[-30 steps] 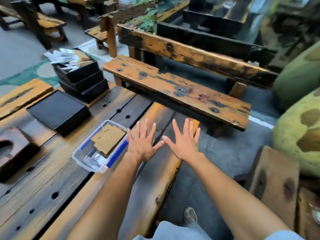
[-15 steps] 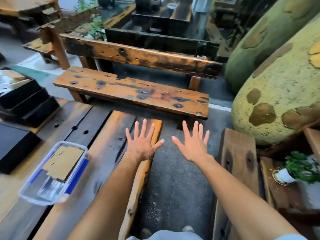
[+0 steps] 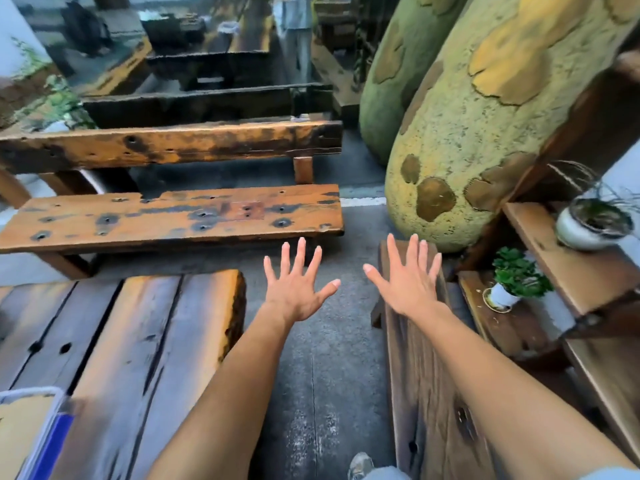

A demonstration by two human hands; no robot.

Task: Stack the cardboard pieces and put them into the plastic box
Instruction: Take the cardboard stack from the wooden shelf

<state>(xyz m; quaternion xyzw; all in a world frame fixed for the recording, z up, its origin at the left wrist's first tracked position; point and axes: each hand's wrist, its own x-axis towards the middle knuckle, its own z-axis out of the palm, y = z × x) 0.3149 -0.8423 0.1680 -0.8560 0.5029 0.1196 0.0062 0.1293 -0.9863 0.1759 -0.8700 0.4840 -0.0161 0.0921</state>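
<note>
The clear plastic box (image 3: 52,407) with a blue clip shows only as a corner at the bottom left edge, on the wooden table (image 3: 131,341). Brown cardboard (image 3: 20,431) lies inside it, mostly cut off by the frame. My left hand (image 3: 294,289) is stretched forward with fingers spread, palm down, holding nothing, over the grey floor just right of the table's end. My right hand (image 3: 408,282) is spread the same way beside it, empty, above the end of a dark plank (image 3: 426,393).
A worn orange bench (image 3: 166,216) stands ahead across a strip of floor. Large yellow-green sculpted shapes (image 3: 467,133) rise at the right. Wooden shelves (image 3: 568,265) with two small potted plants (image 3: 516,278) are at the far right. My shoe (image 3: 360,465) shows below.
The view has swung to the right, so the box and table slid toward the left edge and the black trays left the frame. Both hands stay spread and empty.
</note>
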